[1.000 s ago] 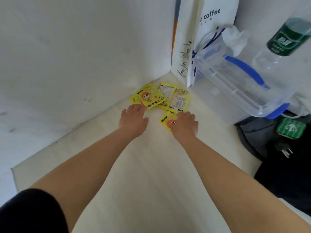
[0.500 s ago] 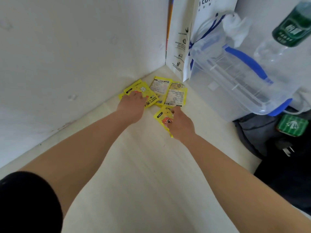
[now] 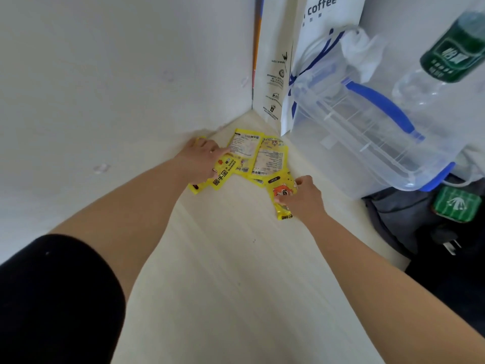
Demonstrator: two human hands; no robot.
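Yellow packets [image 3: 245, 149] are lying in the back corner of the pale surface [image 3: 236, 258], and both hands are working at them. The right hand [image 3: 305, 197] is pinching the cartoon packet [image 3: 283, 191] between thumb and curled fingers. A second ago it was only covering that packet; now it is drawing it out to the right, almost clear of the pile. The left hand [image 3: 200, 161], which was lying flat beside the pile, is now lying on the printed packet [image 3: 225, 173] with its fingers bent down onto it. Whether they are gripping or merely pressing cannot be told. That packet is sitting nearer the person than before, just below the two label-side-up ones, which are staying put against the wall. Gathering therefore seems to be under way: one packet is secured, another is being dragged in, and the back two are waiting. A clear box [image 3: 367, 143] and a paper bag [image 3: 273, 74] are standing just right of the pile.
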